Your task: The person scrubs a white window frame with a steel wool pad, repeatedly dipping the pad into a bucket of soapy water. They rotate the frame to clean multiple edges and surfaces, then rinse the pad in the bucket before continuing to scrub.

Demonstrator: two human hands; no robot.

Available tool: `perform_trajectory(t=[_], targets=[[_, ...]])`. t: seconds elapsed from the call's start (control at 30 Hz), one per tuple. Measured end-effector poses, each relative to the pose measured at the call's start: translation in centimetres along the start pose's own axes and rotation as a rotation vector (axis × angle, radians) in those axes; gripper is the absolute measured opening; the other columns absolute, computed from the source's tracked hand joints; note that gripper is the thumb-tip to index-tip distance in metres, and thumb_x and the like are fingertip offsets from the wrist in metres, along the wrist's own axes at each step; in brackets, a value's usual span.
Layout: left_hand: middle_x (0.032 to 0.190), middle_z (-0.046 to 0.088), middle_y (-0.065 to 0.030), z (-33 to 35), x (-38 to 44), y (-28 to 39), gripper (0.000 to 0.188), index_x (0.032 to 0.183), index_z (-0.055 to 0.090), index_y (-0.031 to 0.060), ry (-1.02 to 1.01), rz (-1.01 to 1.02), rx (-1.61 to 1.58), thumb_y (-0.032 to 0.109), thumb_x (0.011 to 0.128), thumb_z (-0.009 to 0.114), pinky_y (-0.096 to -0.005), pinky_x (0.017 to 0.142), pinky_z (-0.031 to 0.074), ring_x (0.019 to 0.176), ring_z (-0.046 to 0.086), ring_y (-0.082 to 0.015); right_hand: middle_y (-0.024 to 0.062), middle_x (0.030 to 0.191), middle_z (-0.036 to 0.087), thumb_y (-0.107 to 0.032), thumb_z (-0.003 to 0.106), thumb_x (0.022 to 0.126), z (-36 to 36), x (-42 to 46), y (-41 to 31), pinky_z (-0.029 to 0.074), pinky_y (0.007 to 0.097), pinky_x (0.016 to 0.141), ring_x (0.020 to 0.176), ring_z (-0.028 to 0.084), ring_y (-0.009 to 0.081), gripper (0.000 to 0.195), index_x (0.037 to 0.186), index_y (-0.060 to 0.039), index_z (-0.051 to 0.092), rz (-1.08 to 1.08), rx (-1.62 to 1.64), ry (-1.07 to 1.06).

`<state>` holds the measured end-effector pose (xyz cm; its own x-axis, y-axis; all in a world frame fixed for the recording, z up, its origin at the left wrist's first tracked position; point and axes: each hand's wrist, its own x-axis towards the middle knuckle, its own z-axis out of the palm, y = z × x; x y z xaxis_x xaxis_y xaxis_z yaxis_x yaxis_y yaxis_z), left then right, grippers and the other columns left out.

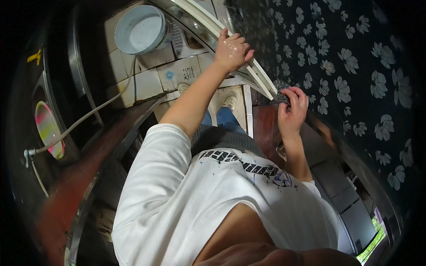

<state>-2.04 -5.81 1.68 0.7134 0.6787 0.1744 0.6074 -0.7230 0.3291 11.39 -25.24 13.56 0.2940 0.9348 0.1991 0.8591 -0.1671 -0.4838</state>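
Note:
My left hand (pixel 233 50), wet with suds on its back, grips the white frame (pixel 263 78) of a long panel with a see-through pane. The panel slants from the top of the view down to a corner near my right hand (pixel 293 108). The fingers of my right hand are curled around a metal-wire scouring pad (pixel 283 91), which is at the frame's corner and in front of the dark flowered wall. My feet in light shoes show below, on the tiled floor.
A pale plastic bucket (pixel 141 31) stands at the upper left near a ribbed ceramic floor fixture (pixel 188 41). A hose (pixel 96 109) runs from a tap fitting (pixel 30 153) towards the bucket. The dark flower-patterned wall (pixel 359 83) rises on the right. A colourful oval object (pixel 49 129) is at the left.

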Motion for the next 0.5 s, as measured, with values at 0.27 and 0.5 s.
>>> perform_trajectory(t=[0.27, 0.5], targets=[[0.076, 0.059, 0.0018, 0.8, -0.7, 0.2, 0.023, 0.07, 0.067, 0.0159, 0.137, 0.011, -0.05, 0.035, 0.082, 0.062, -0.0529, 0.104, 0.028, 0.089, 0.058, -0.0155, 0.0147, 0.113, 0.057, 0.005, 0.055, 0.071, 3.9, -3.8, 2.7, 0.044, 0.043, 0.093, 0.105, 0.053, 0.0356, 0.043, 0.113, -0.0049, 0.061, 0.079, 0.012, -0.146], [0.078, 0.058, 0.0026, 0.4, -0.7, 0.3, 0.02, 0.072, 0.067, 0.0162, 0.108, -0.01, -0.036, 0.033, 0.082, 0.062, -0.0519, 0.103, 0.029, 0.089, 0.058, -0.0158, 0.0162, 0.117, 0.058, -0.001, 0.062, 0.077, 5.2, -4.1, 0.3, 0.041, 0.043, 0.099, 0.111, 0.051, 0.0364, 0.043, 0.12, -0.0034, 0.059, 0.06, -0.043, -0.163]])
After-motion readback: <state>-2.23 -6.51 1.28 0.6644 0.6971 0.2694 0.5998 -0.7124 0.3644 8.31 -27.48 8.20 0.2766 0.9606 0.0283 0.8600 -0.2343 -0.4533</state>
